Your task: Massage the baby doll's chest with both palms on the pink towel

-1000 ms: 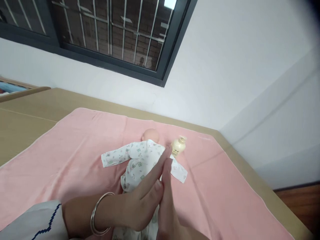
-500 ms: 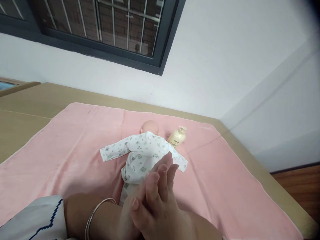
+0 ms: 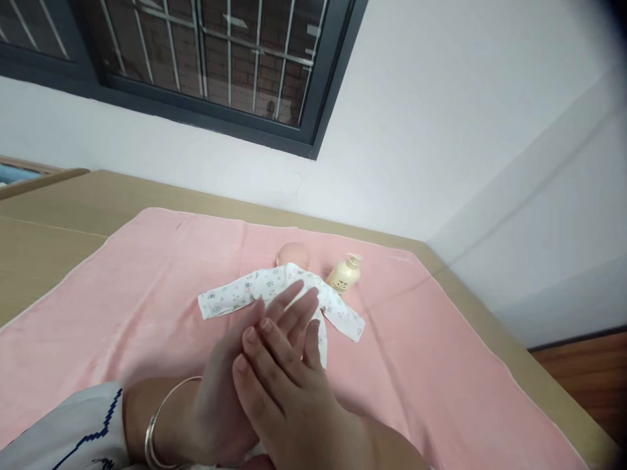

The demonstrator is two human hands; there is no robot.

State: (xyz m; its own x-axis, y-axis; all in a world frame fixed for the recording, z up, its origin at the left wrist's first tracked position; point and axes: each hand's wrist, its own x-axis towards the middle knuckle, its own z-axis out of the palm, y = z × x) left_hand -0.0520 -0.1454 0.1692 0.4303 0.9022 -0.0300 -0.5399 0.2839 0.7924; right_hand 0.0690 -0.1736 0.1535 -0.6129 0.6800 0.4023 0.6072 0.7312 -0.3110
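Note:
My left hand (image 3: 223,385), with a silver bangle at its wrist, is turned palm inward with its fingers stretched out. Flat against that palm lies my right hand (image 3: 294,391), its fingers extended across the left one. No object shows between them. Beyond the hands a baby doll (image 3: 292,255) lies on the pink cloth (image 3: 161,274), dressed in a white top (image 3: 274,282) with small printed figures and its sleeves spread to both sides. My hands hide most of the doll's lower body. A cream-coloured bottle (image 3: 345,274) is beside the doll's head, to the right.
Under the cloth is a light wooden surface (image 3: 142,192) that runs up to a white wall (image 3: 392,130). A dark-framed window (image 3: 313,134) with bars is set above. Brown wood (image 3: 588,372) shows low on the right.
My palms have slid against each other: the left hand has moved left and tilted, and the right fingers now lie across it. The doll and bottle stay put; the view has shifted slightly.

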